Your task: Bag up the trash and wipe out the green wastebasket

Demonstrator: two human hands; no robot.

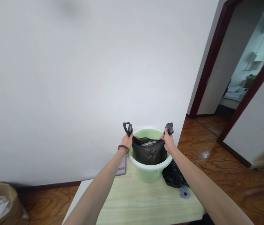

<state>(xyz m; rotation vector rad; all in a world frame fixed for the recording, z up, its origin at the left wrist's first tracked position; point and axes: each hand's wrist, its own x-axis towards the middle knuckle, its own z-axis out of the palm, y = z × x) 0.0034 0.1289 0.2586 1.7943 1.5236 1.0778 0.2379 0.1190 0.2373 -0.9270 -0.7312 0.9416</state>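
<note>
A black plastic bag [149, 154] hangs inside a light green basket [149, 175] with a pale rim, its mouth spread between my hands. My left hand [127, 140] grips one handle of the bag at the basket's left side, with the loop sticking up above the fingers. On the right side my right hand [168, 141] is closed around the other handle, whose bunched end shows above the thumb. Something whitish [149, 143] lies in the bag's opening; what it is I cannot make out.
The basket stands on a wood-grain table [132, 200] against a white wall. Another black plastic bag [173, 175] lies right of it, near a small clear packet [184, 192]. A flat pinkish item [122, 166] lies left. A paper bag [10, 200] stands on the floor; a doorway is at right.
</note>
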